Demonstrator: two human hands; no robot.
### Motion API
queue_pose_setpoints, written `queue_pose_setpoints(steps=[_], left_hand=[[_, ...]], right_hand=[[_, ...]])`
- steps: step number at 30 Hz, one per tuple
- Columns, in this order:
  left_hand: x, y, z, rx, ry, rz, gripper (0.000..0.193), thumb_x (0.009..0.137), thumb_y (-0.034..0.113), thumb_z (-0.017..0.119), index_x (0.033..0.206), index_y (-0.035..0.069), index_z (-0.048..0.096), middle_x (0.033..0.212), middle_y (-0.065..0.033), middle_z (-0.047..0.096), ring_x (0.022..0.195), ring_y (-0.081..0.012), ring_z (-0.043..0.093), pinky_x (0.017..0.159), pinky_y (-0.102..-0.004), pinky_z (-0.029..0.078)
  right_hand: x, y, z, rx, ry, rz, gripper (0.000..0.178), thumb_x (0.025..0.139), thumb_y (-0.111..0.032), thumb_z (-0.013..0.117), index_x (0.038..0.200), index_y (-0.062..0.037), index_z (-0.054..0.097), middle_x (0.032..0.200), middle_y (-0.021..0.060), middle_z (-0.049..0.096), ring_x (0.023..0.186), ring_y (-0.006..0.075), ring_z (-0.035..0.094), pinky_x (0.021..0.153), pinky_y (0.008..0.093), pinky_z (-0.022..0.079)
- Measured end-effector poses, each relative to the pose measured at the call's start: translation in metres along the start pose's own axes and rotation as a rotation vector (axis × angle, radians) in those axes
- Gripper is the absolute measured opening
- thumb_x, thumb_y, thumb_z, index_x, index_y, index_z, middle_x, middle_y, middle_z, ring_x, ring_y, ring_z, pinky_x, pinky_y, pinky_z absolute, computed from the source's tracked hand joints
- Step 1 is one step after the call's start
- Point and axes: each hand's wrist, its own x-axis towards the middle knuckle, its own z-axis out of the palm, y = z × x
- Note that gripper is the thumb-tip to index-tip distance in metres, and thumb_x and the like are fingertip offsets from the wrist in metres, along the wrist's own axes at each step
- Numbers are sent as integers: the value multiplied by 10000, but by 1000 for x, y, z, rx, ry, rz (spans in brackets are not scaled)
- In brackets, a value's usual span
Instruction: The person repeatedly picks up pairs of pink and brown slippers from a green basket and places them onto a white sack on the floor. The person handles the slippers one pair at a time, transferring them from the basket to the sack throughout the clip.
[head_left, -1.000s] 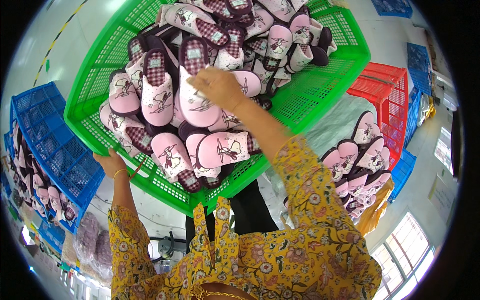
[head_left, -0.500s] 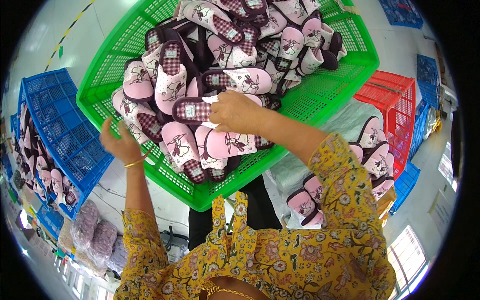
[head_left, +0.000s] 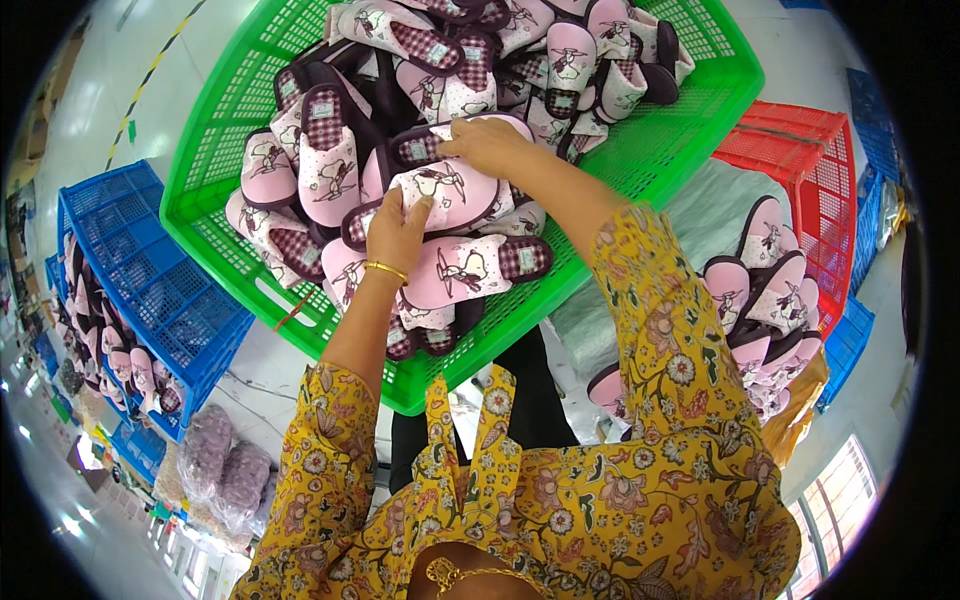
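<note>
Inside a green plastic basket (head_left: 215,190) lies a heap of pink and white slippers with dark checked insoles. My left hand (head_left: 396,240) pinches one slipper (head_left: 450,190) by the edge of its foot opening, its pink toe pointing right. Just behind it, my right hand (head_left: 490,148) grips another slipper (head_left: 418,150) near its opening; the fingers cover part of the upper. A loose slipper (head_left: 465,272) rests below both, toe to the left. Where the two held slippers overlap, I cannot tell whether they touch.
Stacked blue crates (head_left: 165,270) stand at left, with more slippers beyond. At right, a red crate (head_left: 790,150) stands behind a slipper pile (head_left: 765,290) beside pale green sheeting (head_left: 690,220). Clear bags of goods (head_left: 225,465) sit at lower left.
My left hand has come in from the basket's left side and taken hold of a slipper. My right hand has moved up from that slipper to the one behind it.
</note>
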Motion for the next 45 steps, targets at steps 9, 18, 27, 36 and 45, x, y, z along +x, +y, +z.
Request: queue_pose_setpoints(steps=[9,18,27,36,45], left_hand=[[0,6,-34,-503,-66,48,146,915,149,583,906,7,619,818,30,604,712,-27,491,635,-199,410],[-37,12,-77,-384,106,150,259,908,180,596,728,12,517,668,25,457,648,-49,380,567,-229,353],[-46,18,-79,-244,200,207,250,917,181,604,772,-19,564,645,9,476,613,-57,383,543,-228,361],[-69,72,-92,-205,131,409,159,880,62,629,1000,44,527,733,-14,606,646,-36,501,578,-205,428],[-127,102,-120,119,53,610,346,832,152,625,1174,111,588,752,-131,644,677,-301,641,597,-404,491]], right_hand=[[5,8,-52,-358,-269,149,215,796,-133,592,988,-129,688,983,119,669,893,299,662,715,396,526],[-59,-1,-16,-39,99,519,403,793,-329,662,1102,-86,574,1052,144,635,994,343,611,811,441,501],[-28,8,23,40,355,689,245,789,-237,606,926,-34,591,852,194,671,802,381,653,728,488,510],[-72,-91,-118,209,682,512,179,709,-175,658,793,-36,582,657,157,611,632,323,621,590,414,481],[-130,-218,-160,435,637,393,161,706,-133,665,765,-12,578,641,146,610,584,251,603,564,362,473]])
